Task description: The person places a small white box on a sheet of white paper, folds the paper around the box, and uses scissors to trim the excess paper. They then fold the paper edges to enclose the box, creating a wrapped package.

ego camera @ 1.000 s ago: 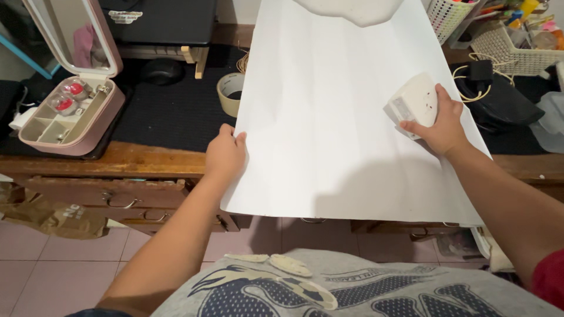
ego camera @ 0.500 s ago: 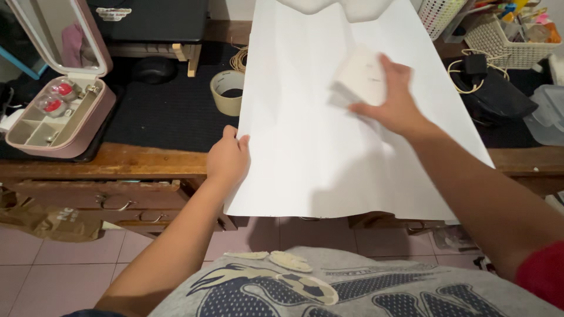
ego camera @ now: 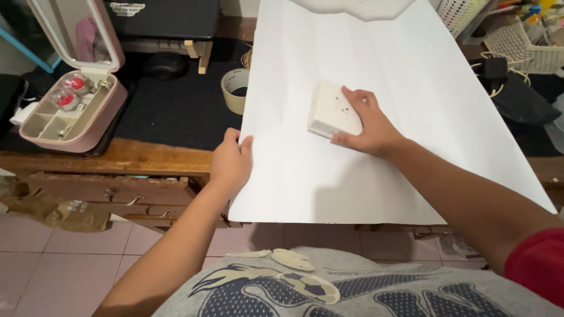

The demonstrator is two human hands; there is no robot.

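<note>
Hands work on a large white paper sheet [ego camera: 376, 88] spread over the wooden bench [ego camera: 147, 157]. Left hand [ego camera: 231, 161] pinches the sheet's left edge, fingers curled over it. Right hand [ego camera: 364, 123] presses a flat white rectangular block [ego camera: 330, 110] onto the sheet's middle, fingers closed along its right side. Beige tape roll [ego camera: 235, 89] sits just beside the sheet.

One white sheet [ego camera: 388, 117], one white block [ego camera: 332, 110], one tape roll [ego camera: 235, 89], one pink case [ego camera: 73, 117], two hands [ego camera: 232, 161].
</note>
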